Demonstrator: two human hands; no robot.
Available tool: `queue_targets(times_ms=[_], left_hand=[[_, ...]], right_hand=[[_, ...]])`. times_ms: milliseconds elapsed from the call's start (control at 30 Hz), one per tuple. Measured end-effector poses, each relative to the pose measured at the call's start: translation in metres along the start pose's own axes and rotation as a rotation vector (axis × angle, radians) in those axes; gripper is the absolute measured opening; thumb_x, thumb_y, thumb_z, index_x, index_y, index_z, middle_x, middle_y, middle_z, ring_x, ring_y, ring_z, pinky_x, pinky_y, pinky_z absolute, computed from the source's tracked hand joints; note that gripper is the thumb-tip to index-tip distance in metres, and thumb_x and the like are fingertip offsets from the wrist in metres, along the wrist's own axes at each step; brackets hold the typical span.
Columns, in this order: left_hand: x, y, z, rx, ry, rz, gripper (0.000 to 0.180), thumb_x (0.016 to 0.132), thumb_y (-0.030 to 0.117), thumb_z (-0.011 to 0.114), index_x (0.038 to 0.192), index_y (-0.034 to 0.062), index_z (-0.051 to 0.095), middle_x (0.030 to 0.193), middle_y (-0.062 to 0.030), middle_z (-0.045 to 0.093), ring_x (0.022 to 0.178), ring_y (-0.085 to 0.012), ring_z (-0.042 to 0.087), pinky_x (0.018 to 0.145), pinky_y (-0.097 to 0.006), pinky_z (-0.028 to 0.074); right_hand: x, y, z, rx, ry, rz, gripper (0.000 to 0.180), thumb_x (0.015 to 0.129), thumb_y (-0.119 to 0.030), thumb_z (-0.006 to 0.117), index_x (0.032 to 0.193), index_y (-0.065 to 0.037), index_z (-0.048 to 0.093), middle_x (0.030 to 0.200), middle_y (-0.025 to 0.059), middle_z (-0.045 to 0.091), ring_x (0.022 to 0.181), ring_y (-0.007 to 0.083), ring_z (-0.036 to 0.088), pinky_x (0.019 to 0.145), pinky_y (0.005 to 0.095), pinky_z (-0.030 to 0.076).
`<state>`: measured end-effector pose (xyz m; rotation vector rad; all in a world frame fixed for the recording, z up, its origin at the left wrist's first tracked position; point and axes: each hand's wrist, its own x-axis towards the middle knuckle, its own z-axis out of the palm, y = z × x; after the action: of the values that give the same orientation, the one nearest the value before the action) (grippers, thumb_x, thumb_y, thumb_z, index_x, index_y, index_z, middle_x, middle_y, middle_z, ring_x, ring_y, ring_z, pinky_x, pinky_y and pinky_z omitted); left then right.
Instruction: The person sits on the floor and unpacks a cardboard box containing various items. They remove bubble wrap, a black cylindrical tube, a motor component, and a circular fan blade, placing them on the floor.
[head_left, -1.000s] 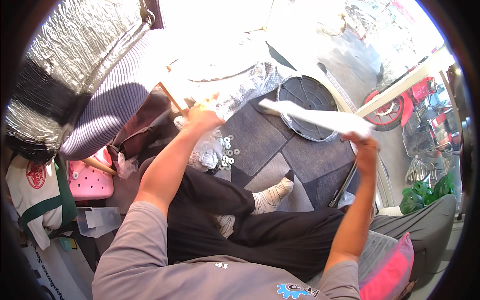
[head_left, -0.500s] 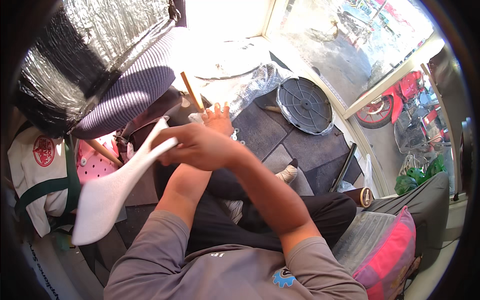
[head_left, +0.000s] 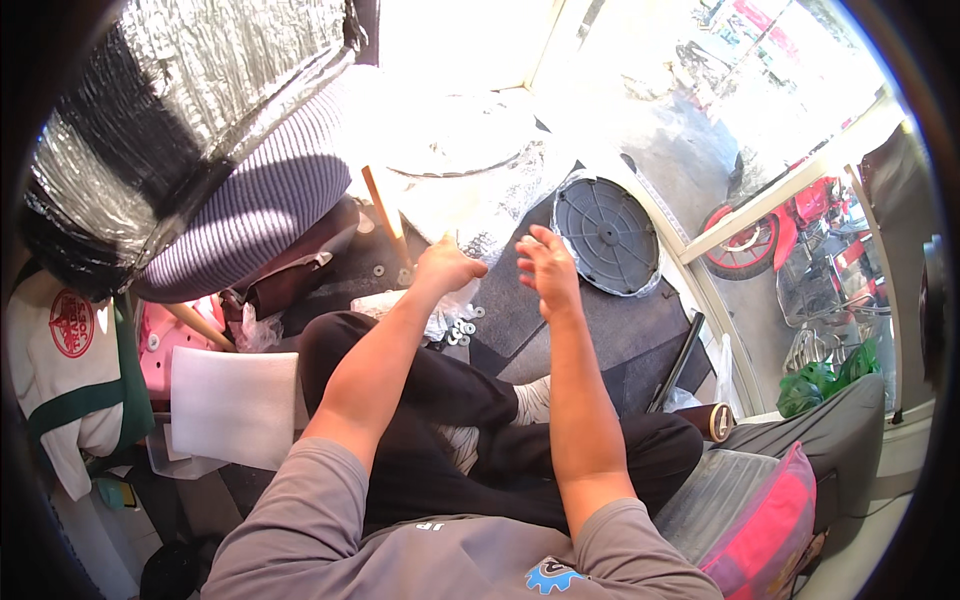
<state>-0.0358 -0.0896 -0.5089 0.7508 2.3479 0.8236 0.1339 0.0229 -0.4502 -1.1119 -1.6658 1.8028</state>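
My left hand [head_left: 448,266] hangs over the floor beside the shiny plastic-wrapped bundle [head_left: 495,225], thumb stretched out; its other fingers show only in part, and I make out nothing held. To its right my right hand [head_left: 550,270] is raised, empty, its fingers apart and slightly bent, near a round black ribbed disc [head_left: 606,236] with clear wrap around its rim. A white foam sheet [head_left: 236,405] lies at the left over a clear plastic bin [head_left: 180,462]. Several small white rings [head_left: 462,330] lie on the dark floor below my left hand, next to a crumpled clear-and-white wrapper [head_left: 385,304].
A wooden stick [head_left: 384,212] stands slanted left of my left hand. Beyond it are a ribbed purple cushion [head_left: 262,185] and a silvery bag [head_left: 240,60]. A dark tube [head_left: 683,362] and a pink-edged cushion [head_left: 765,520] lie at the right, by the glass door.
My right hand has let go of the white foam sheet at the left and swung back to the right. My left hand has lifted off the floor. The sheet now lies on the bin.
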Motion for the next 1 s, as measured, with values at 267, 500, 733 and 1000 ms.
queue_targets(times_ms=[267, 500, 733, 1000], left_hand=[[-0.075, 0.007, 0.082, -0.967, -0.203, 0.198, 0.104, 0.072, 0.008, 0.093, 0.162, 0.0022, 0.043, 0.140, -0.0176, 0.068, 0.127, -0.0281, 0.069, 0.113, -0.039, 0.053], [-0.118, 0.009, 0.148, -0.385, 0.006, 0.576, 0.104, 0.082, 0.046, 0.096, 0.164, 0.0094, 0.043, 0.155, -0.0255, 0.054, 0.145, -0.0447, 0.054, 0.121, -0.050, 0.047], [-0.030, 0.103, -0.032, -1.087, -0.101, 0.601, 0.114, 0.098, 0.078, 0.067, 0.174, 0.0065, 0.019, 0.174, -0.0242, 0.035, 0.155, -0.0434, 0.042, 0.123, -0.060, 0.039], [-0.040, 0.174, -0.089, -0.670, 0.018, 0.549, 0.039, 0.104, 0.036, 0.081, 0.102, -0.0028, 0.084, 0.095, -0.0089, 0.080, 0.090, -0.0140, 0.071, 0.085, -0.030, 0.056]], right_hand=[[0.108, 0.046, -0.050, 0.733, -0.297, 0.120, 0.078, 0.092, -0.064, 0.082, 0.141, -0.006, 0.066, 0.119, 0.0155, 0.078, 0.103, 0.0293, 0.078, 0.089, 0.0507, 0.066], [0.071, 0.016, -0.134, 0.648, -0.379, -0.176, 0.071, 0.086, -0.034, 0.085, 0.140, 0.006, 0.063, 0.120, 0.0193, 0.078, 0.104, 0.0329, 0.079, 0.093, 0.0479, 0.067], [-0.040, 0.016, -0.140, 0.949, -0.919, -0.085, 0.098, 0.077, -0.046, 0.084, 0.153, 0.006, 0.051, 0.129, 0.0298, 0.071, 0.109, 0.0473, 0.076, 0.093, 0.0586, 0.066], [-0.115, 0.068, -0.087, 1.017, -0.627, 0.063, 0.125, 0.079, -0.093, 0.072, 0.165, -0.008, 0.043, 0.142, 0.0277, 0.064, 0.114, 0.0476, 0.074, 0.092, 0.0604, 0.067]])
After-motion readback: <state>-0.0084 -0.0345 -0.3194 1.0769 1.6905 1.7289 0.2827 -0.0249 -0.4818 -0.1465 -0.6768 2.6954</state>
